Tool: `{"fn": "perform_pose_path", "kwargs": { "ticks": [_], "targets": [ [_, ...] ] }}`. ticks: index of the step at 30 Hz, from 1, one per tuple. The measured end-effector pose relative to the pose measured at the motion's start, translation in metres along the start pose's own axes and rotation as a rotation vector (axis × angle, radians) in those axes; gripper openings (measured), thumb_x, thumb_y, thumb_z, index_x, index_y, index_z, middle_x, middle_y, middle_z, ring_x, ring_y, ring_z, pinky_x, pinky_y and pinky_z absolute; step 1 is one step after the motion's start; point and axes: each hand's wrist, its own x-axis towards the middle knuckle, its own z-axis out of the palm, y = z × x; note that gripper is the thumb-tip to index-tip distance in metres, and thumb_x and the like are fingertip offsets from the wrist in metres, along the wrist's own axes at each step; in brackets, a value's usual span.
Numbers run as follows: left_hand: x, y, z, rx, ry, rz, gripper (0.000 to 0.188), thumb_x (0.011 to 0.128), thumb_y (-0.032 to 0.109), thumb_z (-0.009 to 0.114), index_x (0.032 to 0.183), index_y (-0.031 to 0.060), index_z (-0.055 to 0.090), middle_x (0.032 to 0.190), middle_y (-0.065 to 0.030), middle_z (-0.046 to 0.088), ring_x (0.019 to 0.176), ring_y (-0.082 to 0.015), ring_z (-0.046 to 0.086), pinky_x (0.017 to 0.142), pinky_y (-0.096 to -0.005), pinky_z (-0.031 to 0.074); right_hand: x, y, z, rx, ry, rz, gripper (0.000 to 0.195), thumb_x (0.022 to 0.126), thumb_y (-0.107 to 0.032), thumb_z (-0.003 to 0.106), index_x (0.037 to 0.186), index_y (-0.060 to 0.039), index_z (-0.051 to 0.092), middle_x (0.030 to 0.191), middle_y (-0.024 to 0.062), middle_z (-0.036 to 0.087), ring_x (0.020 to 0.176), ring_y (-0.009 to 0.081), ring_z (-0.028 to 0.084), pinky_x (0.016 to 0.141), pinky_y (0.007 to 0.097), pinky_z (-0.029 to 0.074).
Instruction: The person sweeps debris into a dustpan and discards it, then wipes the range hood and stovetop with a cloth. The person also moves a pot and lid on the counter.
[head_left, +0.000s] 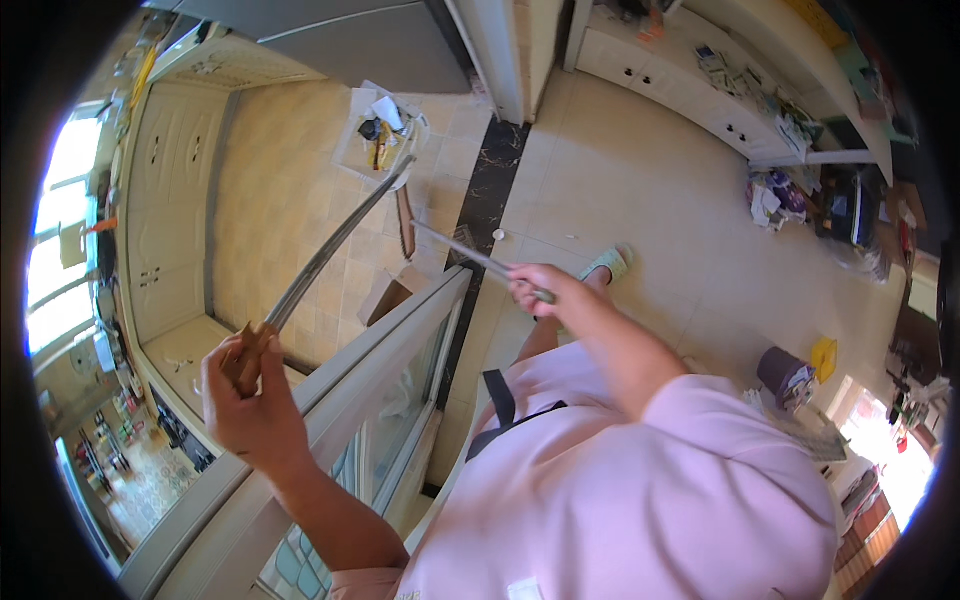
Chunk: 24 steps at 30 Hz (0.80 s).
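My left hand (251, 401) is raised beside the door's top edge and pinches a brown folded piece, perhaps cardboard (247, 360). From it a long grey metal strip (330, 247) slants away toward a lined waste bin (349, 161); whether strip and bin touch I cannot tell. My right hand (540, 289) grips a thin metal rod (469, 251) by its greenish handle end. The rod's far tip appears close to a brown, jagged-edged strip (406, 225), which is below the bin's rim in the picture. Mixed rubbish (382, 135) fills the bin.
A white-framed glass door (375, 375) stands between my hands. Past it, a small cardboard box (386, 296) lies on the tiled floor (277, 150). A dark stone threshold (491, 165) crosses the floor. Cream cabinets (176, 195) line the left; drawers (637, 71) are at upper right.
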Motion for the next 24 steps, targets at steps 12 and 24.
{"fn": "perform_pose_path", "kwargs": {
  "ticks": [12,24],
  "targets": [
    [-0.004,0.007,0.000,-0.009,-0.106,0.117,0.020,0.080,0.004,0.072,0.093,-0.0014,0.059,0.086,-0.0104,0.068,0.082,-0.0143,0.068,0.071,-0.0254,0.053,-0.156,0.035,-0.147,0.129,0.356,-0.165,0.026,0.092,-0.017,0.058,0.115,-0.0268,0.050,0.071,-0.0029,0.052,0.043,0.0004,0.041,0.039,0.0182,0.031],
    [-0.044,0.063,0.017,-0.051,-0.345,0.154,0.018,0.079,0.001,0.070,0.090,-0.0040,0.057,0.090,-0.0114,0.067,0.082,-0.0133,0.066,0.072,-0.0254,0.053,-0.347,0.094,-0.250,0.217,0.630,-0.308,0.034,0.094,-0.020,0.057,0.126,-0.0309,0.050,0.072,-0.0059,0.054,0.050,0.0006,0.043,0.047,0.0197,0.033]
  ]
}}
